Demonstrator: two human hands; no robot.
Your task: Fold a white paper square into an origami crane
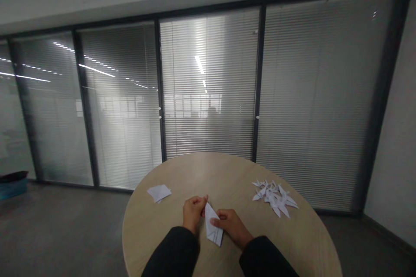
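A folded white paper, narrow and kite-shaped with crease lines, stands tilted above the round wooden table. My left hand pinches its upper tip between the fingers. My right hand grips its right edge, with the thumb pressed on the front face. To the left of my hands lies a small folded white paper sheet. To the right lies a heap of several white origami paper cranes, out of reach of neither hand's fingers touching it.
Behind the table runs a glass partition with dark frames and slatted blinds. A grey floor surrounds the table. A blue bin with a dark cover stands by the partition at the far left.
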